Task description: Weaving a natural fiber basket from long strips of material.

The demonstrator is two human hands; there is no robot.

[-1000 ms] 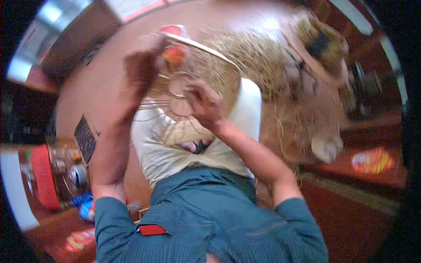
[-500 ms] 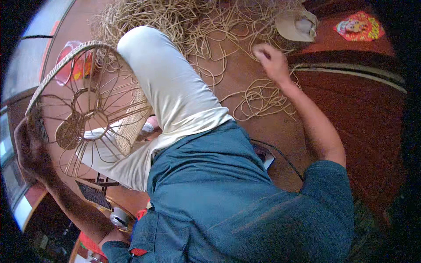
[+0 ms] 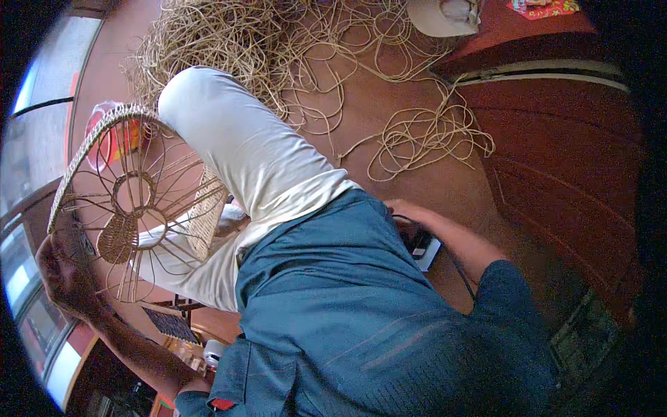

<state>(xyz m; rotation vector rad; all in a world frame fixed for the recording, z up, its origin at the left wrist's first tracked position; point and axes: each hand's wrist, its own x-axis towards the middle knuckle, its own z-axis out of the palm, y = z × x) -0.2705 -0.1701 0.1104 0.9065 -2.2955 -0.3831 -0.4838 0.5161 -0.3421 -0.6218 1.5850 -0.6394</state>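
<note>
Right hand (image 3: 403, 210): in the head view, it has dropped from near the loose strands (image 3: 431, 135) to beside the hip, next to a dark object (image 3: 419, 240) with a pale edge; its fingers are largely hidden, so I cannot tell whether they are together, apart or holding anything.
Left hand (image 3: 67, 274): clamped on the lower left end of a braided rim (image 3: 104, 120).
Wicker piece (image 3: 130, 228): spreads up and to the right from the left hand's grip, the rim arching away toward the raised knee (image 3: 198, 104), thin spokes running inside it.
Leaf-shaped panel (image 3: 117, 243): just right of that grip, tightly woven.
Red-and-yellow item (image 3: 106, 147): above the grip, seen partly through the spokes.
Strand heap (image 3: 215, 45): above and right of the grip, beyond the knee.
Pale cap (image 3: 441, 19): well apart from the grip, far up and right.
</note>
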